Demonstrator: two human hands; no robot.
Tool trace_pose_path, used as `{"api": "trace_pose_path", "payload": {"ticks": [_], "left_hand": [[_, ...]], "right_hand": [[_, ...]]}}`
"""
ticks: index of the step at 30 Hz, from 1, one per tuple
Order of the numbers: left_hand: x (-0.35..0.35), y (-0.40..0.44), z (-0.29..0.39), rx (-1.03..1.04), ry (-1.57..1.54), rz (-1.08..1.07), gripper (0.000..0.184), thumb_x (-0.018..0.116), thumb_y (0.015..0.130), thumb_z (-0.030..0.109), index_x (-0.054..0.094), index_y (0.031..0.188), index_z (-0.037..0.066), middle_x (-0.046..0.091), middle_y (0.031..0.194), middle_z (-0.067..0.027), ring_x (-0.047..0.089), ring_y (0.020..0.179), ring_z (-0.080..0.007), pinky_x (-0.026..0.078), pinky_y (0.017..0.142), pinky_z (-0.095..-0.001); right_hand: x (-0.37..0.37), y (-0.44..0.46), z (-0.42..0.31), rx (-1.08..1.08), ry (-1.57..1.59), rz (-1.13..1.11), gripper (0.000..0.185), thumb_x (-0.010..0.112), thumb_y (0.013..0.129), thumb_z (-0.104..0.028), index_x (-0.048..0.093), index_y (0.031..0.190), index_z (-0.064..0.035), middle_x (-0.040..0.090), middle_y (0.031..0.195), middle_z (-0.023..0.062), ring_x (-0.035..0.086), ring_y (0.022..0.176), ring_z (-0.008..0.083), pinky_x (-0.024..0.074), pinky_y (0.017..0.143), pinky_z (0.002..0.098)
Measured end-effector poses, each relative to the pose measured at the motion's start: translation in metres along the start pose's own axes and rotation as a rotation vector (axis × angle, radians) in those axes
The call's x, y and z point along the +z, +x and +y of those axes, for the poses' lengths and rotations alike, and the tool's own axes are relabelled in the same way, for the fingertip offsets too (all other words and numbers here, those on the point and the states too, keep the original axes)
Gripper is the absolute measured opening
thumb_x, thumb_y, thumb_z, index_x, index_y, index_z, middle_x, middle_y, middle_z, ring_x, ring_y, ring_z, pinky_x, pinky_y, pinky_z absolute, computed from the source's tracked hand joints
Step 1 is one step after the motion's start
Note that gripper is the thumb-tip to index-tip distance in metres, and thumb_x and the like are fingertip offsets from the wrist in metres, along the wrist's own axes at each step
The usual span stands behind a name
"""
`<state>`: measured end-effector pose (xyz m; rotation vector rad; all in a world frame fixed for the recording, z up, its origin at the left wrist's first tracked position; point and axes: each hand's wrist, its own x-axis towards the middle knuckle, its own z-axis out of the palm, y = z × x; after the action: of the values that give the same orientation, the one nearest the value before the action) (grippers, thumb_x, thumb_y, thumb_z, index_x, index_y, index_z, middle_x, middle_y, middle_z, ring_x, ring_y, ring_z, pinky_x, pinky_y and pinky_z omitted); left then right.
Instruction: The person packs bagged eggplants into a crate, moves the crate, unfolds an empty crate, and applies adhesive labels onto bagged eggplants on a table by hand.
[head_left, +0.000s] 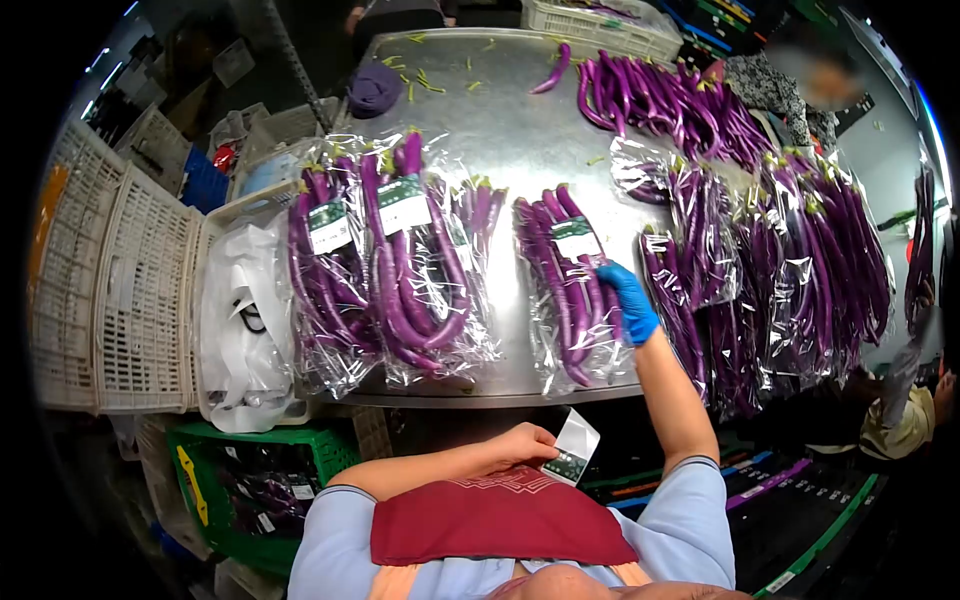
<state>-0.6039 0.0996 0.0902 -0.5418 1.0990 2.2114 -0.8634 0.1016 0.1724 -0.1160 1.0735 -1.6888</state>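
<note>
A clear bag of long purple eggplants [560, 310] lies on the metal table in front of me, with a green and white label [575, 238] near its top. My right hand [628, 305], in a blue glove, rests on the right side of this bag just below the label. Its fingers look stretched out on the plastic; the thumb is hidden. Close to my apron, my bare left hand [525, 446] pinches a small stack of green and white labels [572, 448]. Left of the bag lie several bagged, labelled eggplants [410, 270].
More bagged eggplants [790, 260] are heaped at the right, with loose eggplants [670, 100] behind. A purple roll [374, 90] sits at the table's far left. White crates [140, 290] and a green crate [320, 450] stand left. Other people are at the right and far side.
</note>
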Motion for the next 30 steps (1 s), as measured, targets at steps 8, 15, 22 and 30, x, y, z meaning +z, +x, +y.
{"api": "trace_pose_path", "payload": {"ticks": [8, 15, 22, 30], "left_hand": [[0.003, -0.006, 0.006, 0.040, 0.057, 0.043, 0.016, 0.059, 0.074, 0.009, 0.060, 0.085, -0.003, 0.056, 0.068, -0.0032, 0.050, 0.057, -0.0091, 0.040, 0.051, -0.0219], [0.006, -0.004, 0.002, -0.060, -0.121, -0.008, 0.013, 0.060, 0.076, 0.008, 0.059, 0.085, -0.001, 0.059, 0.072, -0.0049, 0.054, 0.059, -0.0113, 0.044, 0.055, -0.0217], [0.006, 0.004, -0.002, -0.060, -0.112, -0.016, 0.014, 0.060, 0.076, 0.008, 0.059, 0.086, -0.001, 0.059, 0.073, -0.0044, 0.054, 0.058, -0.0105, 0.043, 0.053, -0.0210], [0.022, -0.001, 0.014, 0.042, -0.032, -0.026, 0.020, 0.056, 0.077, 0.007, 0.057, 0.093, -0.005, 0.059, 0.083, -0.0089, 0.056, 0.072, -0.0147, 0.045, 0.065, -0.0253]], "right_hand": [[-0.045, 0.070, 0.071, -0.100, -0.784, 0.160, 0.030, 0.053, 0.079, -0.023, 0.052, 0.100, -0.0024, 0.055, 0.087, 0.0070, 0.051, 0.079, 0.0138, 0.0435, 0.066, 0.0276], [-0.040, 0.032, 0.070, -0.309, -1.135, 0.117, 0.058, 0.056, 0.078, -0.031, 0.037, 0.123, -0.0011, 0.047, 0.115, 0.0184, 0.048, 0.103, 0.0280, 0.0375, 0.088, 0.0362], [-0.175, -0.069, 0.016, 0.038, -2.441, 0.963, 0.070, 0.060, 0.068, -0.022, 0.025, 0.128, -0.0093, 0.045, 0.115, 0.0179, 0.048, 0.098, 0.0314, 0.0430, 0.079, 0.0379], [-0.113, -0.058, 0.011, -0.685, -1.405, 0.503, 0.065, 0.054, 0.064, -0.008, 0.031, 0.123, 0.0039, 0.048, 0.113, 0.0222, 0.047, 0.105, 0.0317, 0.0372, 0.089, 0.0333]]}}
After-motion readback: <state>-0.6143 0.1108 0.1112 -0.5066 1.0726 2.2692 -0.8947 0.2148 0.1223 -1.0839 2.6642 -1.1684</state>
